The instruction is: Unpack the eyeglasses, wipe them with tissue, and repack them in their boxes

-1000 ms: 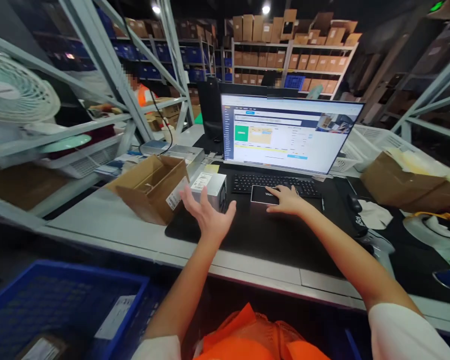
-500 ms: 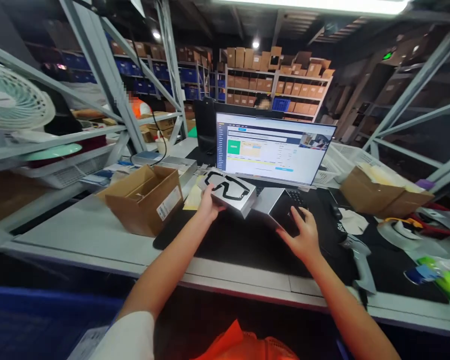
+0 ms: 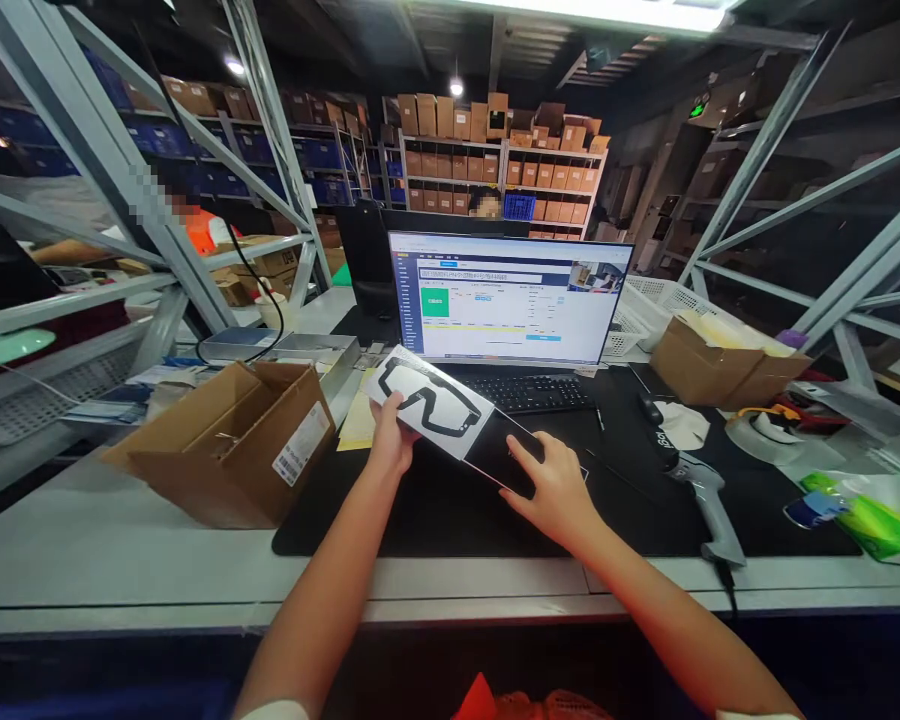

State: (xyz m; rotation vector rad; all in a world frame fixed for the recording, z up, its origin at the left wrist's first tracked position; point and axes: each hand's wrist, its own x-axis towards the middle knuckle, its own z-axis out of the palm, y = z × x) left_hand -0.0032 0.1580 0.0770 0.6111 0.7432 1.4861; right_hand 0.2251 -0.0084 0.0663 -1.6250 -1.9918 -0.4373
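My left hand [image 3: 391, 438] is closed on the left end of a silver-white box [image 3: 436, 378] with a black outline of goggles printed on top. Its thumb lies on the top face, and the other fingers are mostly hidden beneath. My right hand [image 3: 553, 485] grips a black-topped box cover [image 3: 499, 452], fingers on its upper face and thumb along the near edge. The cover meets the box's right end in one slanted line; how far one sits inside the other is hard to see. Both are held over a black desk mat [image 3: 435, 520], in front of the keyboard [image 3: 532, 393].
An open cardboard box [image 3: 225, 450] stands left on the table. Behind is a lit monitor [image 3: 510, 300]. To the right lie a barcode scanner [image 3: 709, 505], a mouse [image 3: 649, 408], a green packet [image 3: 881, 525] and another carton [image 3: 720, 365]. Metal frame posts flank the table.
The box and the black-topped cover, apart at an angle before, now meet end to end in line. My right hand has moved left with the cover. The view has shifted to the right.
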